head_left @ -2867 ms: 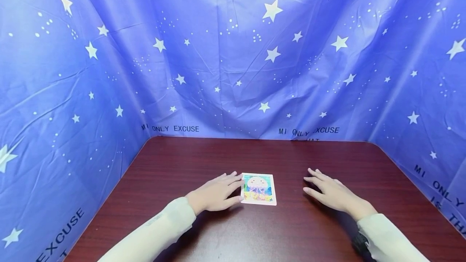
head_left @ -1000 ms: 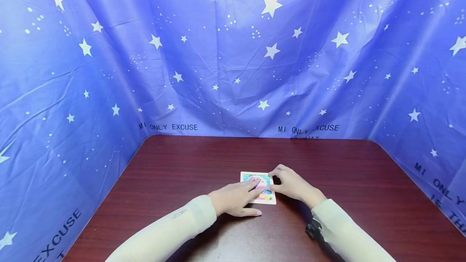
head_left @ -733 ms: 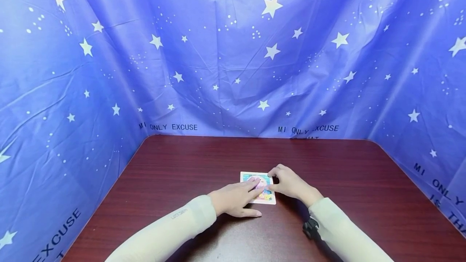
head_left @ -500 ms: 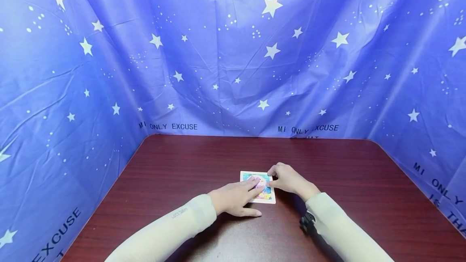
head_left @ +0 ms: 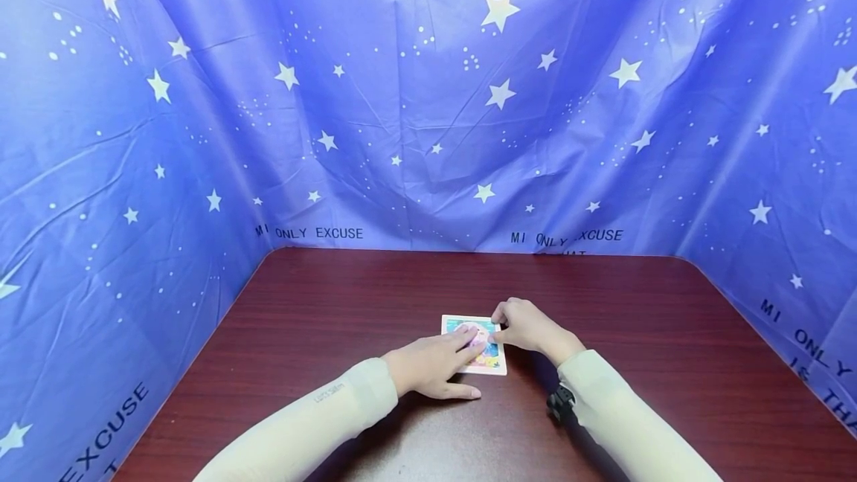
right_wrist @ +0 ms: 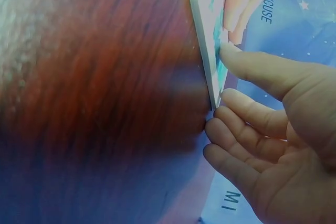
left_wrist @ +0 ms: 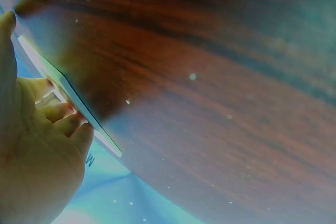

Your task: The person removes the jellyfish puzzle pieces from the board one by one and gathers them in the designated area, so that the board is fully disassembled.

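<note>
A thin square picture board (head_left: 494, 360), with a white border and a jellyfish on blue, lies flat on the table. My left hand (head_left: 431, 369) rests across its left and middle part, covering much of the picture, with fingers extended and the thumb on the table in front. At the far right corner is my right hand (head_left: 533, 332), its fingers bent. In the right wrist view the thumb (right_wrist: 233, 59) touches the picture side of the board (right_wrist: 201, 22), while the index finger (right_wrist: 249, 106) meets the corner. It appears to pinch there.
The dark red wooden table (head_left: 348, 296) extends around the board on all sides. A blue curtain (head_left: 402, 110) with white stars encloses its back and both sides. A black strap device (head_left: 561, 403) sits at the right wrist.
From lying apart, the right hand has come left to the board's corner; the left hand has slid right onto the picture. Lately the right thumb has shifted slightly away from me.
</note>
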### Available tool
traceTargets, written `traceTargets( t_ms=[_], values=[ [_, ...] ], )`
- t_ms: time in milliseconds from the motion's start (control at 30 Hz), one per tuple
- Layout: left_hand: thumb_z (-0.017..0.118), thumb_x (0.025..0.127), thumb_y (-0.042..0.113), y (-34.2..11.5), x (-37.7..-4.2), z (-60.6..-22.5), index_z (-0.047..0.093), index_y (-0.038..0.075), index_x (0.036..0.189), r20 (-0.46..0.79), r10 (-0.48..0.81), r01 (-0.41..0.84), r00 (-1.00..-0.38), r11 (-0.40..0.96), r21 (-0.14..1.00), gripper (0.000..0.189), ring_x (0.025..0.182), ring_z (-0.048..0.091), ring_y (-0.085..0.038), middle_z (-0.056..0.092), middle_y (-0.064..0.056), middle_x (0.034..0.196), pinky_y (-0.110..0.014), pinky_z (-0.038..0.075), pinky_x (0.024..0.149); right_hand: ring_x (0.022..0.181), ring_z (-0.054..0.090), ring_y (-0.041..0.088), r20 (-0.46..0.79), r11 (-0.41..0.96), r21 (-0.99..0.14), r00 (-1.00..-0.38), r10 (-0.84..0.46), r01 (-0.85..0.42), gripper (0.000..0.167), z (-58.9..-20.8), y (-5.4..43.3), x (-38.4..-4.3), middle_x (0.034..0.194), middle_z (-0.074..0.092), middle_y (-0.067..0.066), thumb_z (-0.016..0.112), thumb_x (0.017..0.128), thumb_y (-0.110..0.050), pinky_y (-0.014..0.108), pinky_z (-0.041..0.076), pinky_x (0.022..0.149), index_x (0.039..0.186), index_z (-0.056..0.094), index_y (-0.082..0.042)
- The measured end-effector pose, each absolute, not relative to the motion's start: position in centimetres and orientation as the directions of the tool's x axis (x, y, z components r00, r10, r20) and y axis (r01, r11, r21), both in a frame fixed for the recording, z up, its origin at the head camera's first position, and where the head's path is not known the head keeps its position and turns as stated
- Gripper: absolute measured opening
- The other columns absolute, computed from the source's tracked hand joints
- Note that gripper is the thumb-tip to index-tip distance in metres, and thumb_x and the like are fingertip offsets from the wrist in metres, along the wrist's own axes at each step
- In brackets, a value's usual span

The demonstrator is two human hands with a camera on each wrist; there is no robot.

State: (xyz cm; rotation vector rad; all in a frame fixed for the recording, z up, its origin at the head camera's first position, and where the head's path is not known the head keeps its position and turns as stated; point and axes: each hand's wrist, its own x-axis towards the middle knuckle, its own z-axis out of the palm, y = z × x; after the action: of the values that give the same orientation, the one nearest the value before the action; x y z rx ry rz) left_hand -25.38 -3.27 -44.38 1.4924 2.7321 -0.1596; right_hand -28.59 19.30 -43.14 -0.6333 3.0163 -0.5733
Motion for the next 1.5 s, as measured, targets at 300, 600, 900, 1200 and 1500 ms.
traceTargets(
  t_ms=[300, 600, 900, 1200, 1500],
  values=[
    [0.041, 0.097, 0.068, -3.3, -25.5, -44.5, 0.032, 0.014, 0.159, -0.077, 0.832, 0.836, -0.549, 0.544, -0.075, 0.083, 0.149, 0.025, -0.021, 0.028, -0.012, 0.162, -0.029, 0.028, 0.116, 0.083, 0.058, 0.019, 0.034, 0.853, -0.367, -0.922, -0.385, -0.370, 0.028, -42.9, 19.1, -28.7, 0.088, 0.060, 0.002, 0.085, 0.076, -0.018, 0.037, 0.051, 0.081, 0.094, 0.069, -0.003],
    [0.041, 0.097, 0.068, -3.2, -25.6, -44.7, 0.032, 0.013, 0.158, -0.071, 0.836, 0.839, -0.543, 0.537, -0.087, 0.083, 0.149, 0.025, -0.021, 0.028, -0.013, 0.162, -0.030, 0.028, 0.116, 0.083, 0.056, 0.017, -0.077, 0.842, -0.421, -0.912, -0.403, -0.336, 0.033, -42.6, 19.3, -29.9, 0.088, 0.060, 0.004, 0.085, 0.076, -0.020, 0.036, 0.050, 0.081, 0.096, 0.067, -0.001],
    [0.044, 0.096, 0.069, -3.2, -25.7, -44.5, 0.033, 0.013, 0.158, -0.062, 0.840, 0.842, -0.540, 0.535, -0.072, 0.084, 0.147, 0.028, -0.021, 0.030, -0.013, 0.161, -0.029, 0.031, 0.114, 0.081, 0.053, 0.015, -0.214, 0.837, -0.494, -0.901, -0.378, -0.234, 0.037, -42.0, 19.4, -30.5, 0.088, 0.058, 0.002, 0.084, 0.078, -0.018, 0.032, 0.048, 0.077, 0.102, 0.061, 0.001],
    [0.047, 0.093, 0.071, -3.3, -25.7, -44.4, 0.036, 0.014, 0.157, -0.061, 0.842, 0.845, -0.535, 0.533, -0.046, 0.086, 0.147, 0.030, -0.022, 0.030, -0.014, 0.161, -0.031, 0.035, 0.112, 0.076, 0.050, 0.015, -0.257, 0.812, -0.553, -0.889, -0.379, -0.186, 0.037, -42.0, 19.4, -31.0, 0.083, 0.056, 0.003, 0.084, 0.077, -0.014, 0.028, 0.044, 0.069, 0.099, 0.059, 0.001],
    [0.049, 0.092, 0.072, -3.3, -25.7, -44.3, 0.037, 0.015, 0.156, -0.061, 0.839, 0.841, -0.541, 0.539, -0.038, 0.087, 0.146, 0.031, -0.021, 0.029, -0.013, 0.161, -0.030, 0.036, 0.112, 0.073, 0.053, 0.014, -0.182, 0.812, -0.543, -0.914, -0.363, -0.215, 0.034, -42.3, 19.3, -30.9, 0.079, 0.058, 0.002, 0.084, 0.076, -0.015, 0.029, 0.047, 0.069, 0.094, 0.060, -0.001]
  ],
)
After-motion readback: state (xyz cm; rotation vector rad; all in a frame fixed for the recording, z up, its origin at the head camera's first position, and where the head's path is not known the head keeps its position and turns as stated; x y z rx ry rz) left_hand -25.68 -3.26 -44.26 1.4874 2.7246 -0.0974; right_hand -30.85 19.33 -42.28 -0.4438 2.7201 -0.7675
